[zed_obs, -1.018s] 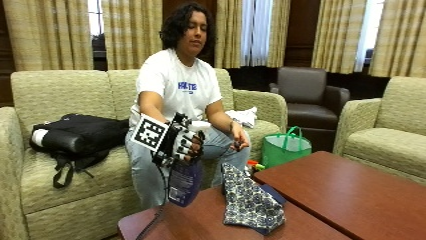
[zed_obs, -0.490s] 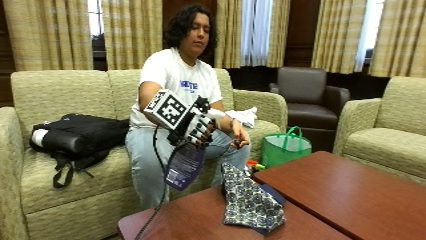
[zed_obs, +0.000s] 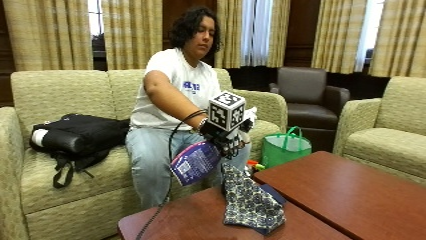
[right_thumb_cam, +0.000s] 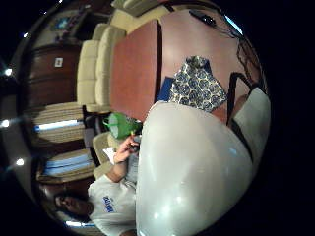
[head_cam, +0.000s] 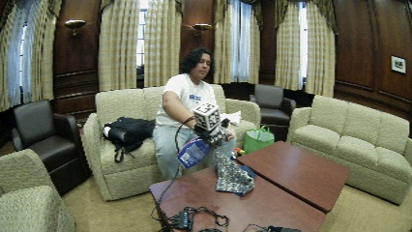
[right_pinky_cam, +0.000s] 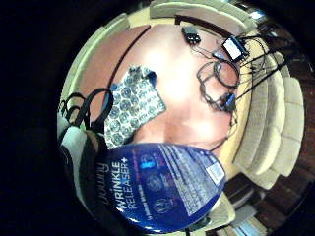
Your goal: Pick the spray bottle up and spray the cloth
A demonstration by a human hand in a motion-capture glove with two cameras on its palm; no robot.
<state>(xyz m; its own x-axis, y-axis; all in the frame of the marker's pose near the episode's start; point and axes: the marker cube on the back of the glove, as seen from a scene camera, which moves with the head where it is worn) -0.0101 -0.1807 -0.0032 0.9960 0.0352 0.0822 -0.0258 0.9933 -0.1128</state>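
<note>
One step down, one to go, I'd say: the spray bottle (zed_obs: 195, 163) is off the table (zed_obs: 200, 222) and up in the air, mid-frame in the outside view, held by the gloved right hand (zed_obs: 225, 140) w/ fingers curled round its neck. The bottle hangs tilted, bottom toward lower left of the frame, head hidden in the glove, so can't tell where the nozzle points or if a finger is on the trigger. The cloth (zed_obs: 250, 205), blue-and-white patterned, sits bunched on the near wooden table just below and right of the bottle, apart from it. No mist or wet patch that I can make out, so the spraying itself looks not yet done. What's left, prob.: aim at the cloth, squeeze.

Writing: in the little-finger-side palm view the bottle's blue label (right_pinky_cam: 162, 184) fills the lower part, reads "Downy" and "WRINKLE RELEASER+"; smaller print beside it too tiny to read. Thumb-side palm view shows only the bottle's pale plain side (right_thumb_cam: 192, 172), cloth on the table beyond. Person's white tee has a blue logo at the chest, not legible.
</note>
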